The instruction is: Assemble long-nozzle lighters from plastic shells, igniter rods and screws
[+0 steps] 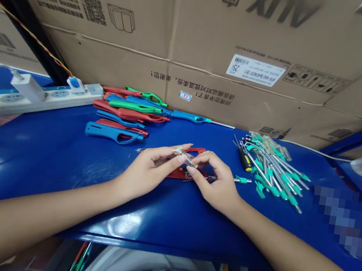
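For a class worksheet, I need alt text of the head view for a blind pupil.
A person's left hand and right hand hold a small clear piece above a red casing on a blue table. Coloured handles lie left; green-fitted metal rods lie right.

Light: moderate, fairly even. Glare: white, on desk point(187, 228) nearside and far left of hands point(143, 168). Edges: wide-angle stretch. Pixelated patch point(348, 221): right of hands.
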`<state>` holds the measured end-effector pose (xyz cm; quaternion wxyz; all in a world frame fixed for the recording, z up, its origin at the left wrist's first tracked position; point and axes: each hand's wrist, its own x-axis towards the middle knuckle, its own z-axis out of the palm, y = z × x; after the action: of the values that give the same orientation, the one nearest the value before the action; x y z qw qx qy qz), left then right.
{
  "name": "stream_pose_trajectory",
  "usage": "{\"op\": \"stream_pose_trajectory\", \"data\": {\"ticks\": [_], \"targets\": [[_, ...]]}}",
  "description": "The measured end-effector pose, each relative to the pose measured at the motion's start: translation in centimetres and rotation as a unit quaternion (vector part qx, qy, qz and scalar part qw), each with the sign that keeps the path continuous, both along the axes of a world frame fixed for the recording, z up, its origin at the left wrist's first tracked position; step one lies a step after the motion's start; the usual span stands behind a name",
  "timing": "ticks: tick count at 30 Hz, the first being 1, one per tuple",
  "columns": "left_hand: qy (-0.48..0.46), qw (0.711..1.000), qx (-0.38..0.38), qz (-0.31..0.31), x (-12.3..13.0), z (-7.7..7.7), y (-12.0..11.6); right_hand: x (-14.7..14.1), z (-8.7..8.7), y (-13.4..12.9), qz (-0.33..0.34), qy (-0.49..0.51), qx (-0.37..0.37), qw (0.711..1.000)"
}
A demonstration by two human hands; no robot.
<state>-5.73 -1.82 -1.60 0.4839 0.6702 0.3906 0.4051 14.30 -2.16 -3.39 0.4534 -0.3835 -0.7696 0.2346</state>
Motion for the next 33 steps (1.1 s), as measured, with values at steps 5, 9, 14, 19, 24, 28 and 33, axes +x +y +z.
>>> {"op": "stream_pose_trajectory", "data": {"ticks": [5,9,14,19,24,28,33], "targets": [[-0.064,0.996,-0.064,0.007,0.3,-0.3,-0.1,1.2,0.5,0.4,0.055,-0.134,0.045,0.988],[-0.046,0.997,-0.047,0.026,0.2,-0.7,0.3,2.2,1.0,0.3,0.089,-0.293,0.070,0.949],[0.016,0.999,-0.033,0.034,-0.1,-0.7,0.8,2.6,0.4,0.4,0.089,-0.387,0.103,0.912],[0.012,0.997,-0.069,0.013,-0.1,-0.7,0.8,2.4,0.0,0.6,0.095,-0.262,0.026,0.960],[0.018,0.996,-0.084,-0.017,-0.1,-0.8,1.0,2.4,-0.3,1.4,0.068,-0.079,-0.156,0.982],[0.053,0.995,-0.078,-0.037,-0.1,-0.9,0.9,2.4,-0.4,2.0,0.089,0.022,-0.305,0.948],[0.055,0.992,-0.094,-0.069,-0.2,-0.9,0.8,2.5,-0.1,2.3,0.111,0.033,-0.343,0.932]]}}
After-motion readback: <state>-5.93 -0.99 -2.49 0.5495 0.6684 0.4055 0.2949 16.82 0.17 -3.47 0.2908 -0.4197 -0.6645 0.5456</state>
